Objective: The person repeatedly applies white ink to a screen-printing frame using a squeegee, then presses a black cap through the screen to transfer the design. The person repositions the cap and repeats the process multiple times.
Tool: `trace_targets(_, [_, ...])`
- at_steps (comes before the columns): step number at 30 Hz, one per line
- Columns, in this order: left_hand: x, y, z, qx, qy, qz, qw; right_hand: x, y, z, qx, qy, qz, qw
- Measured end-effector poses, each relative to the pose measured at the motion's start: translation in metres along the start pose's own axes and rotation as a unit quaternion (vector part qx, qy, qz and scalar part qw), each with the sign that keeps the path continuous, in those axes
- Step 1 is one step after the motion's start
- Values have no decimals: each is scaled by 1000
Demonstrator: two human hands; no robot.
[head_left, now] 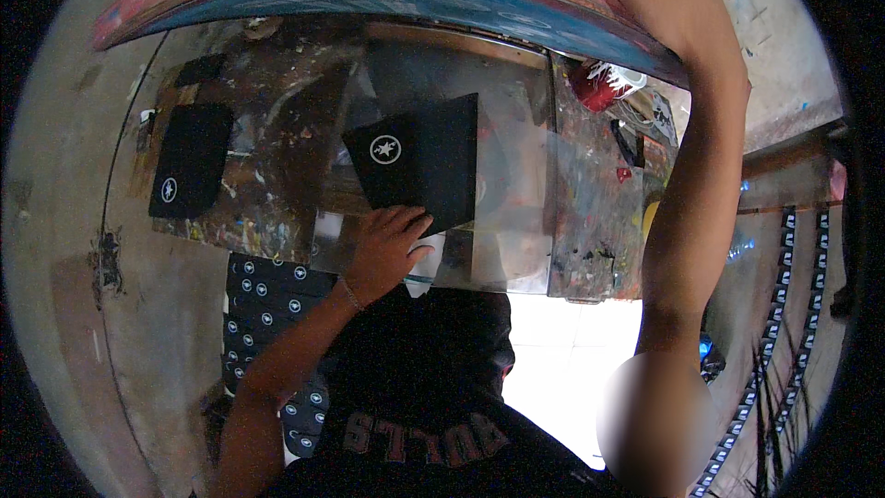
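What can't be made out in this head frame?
All in the head view:
Right hand: out of frame; the right arm runs off the top edge.
Near corner of the black sheet: under the left hand.
White item: partly covered by that hand, kind unclear.
Right arm, low: blurred patch.

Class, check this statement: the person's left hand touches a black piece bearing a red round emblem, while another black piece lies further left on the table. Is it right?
Not quite: the round emblem is white, not red, as the head view shows. The left hand does touch that black piece, and another black piece lies further left on the table.
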State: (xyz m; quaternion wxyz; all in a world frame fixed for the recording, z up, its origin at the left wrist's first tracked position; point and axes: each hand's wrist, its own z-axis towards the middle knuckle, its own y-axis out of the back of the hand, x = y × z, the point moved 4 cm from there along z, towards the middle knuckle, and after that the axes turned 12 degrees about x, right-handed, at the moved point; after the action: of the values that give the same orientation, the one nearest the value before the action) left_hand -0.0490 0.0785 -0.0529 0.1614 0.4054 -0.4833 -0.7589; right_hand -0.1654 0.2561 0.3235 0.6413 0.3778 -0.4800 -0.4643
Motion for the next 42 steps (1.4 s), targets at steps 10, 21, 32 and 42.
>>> trace_targets(10, [33,11,8,-37,143,-217,965,-5,-5,-6,-57,100,19,993])
trace_targets(21, [46,68,7,-46,100,-124,986,0,-3,-5,-43,60,10,997])
trace_targets(32, [55,20,1,110,66,-50,991,-3,-4,-3,-8,58,38,998])
trace_targets(42, [72,72,7,-18,129,-202,971,-3,-3,0,-12,68,24,997])
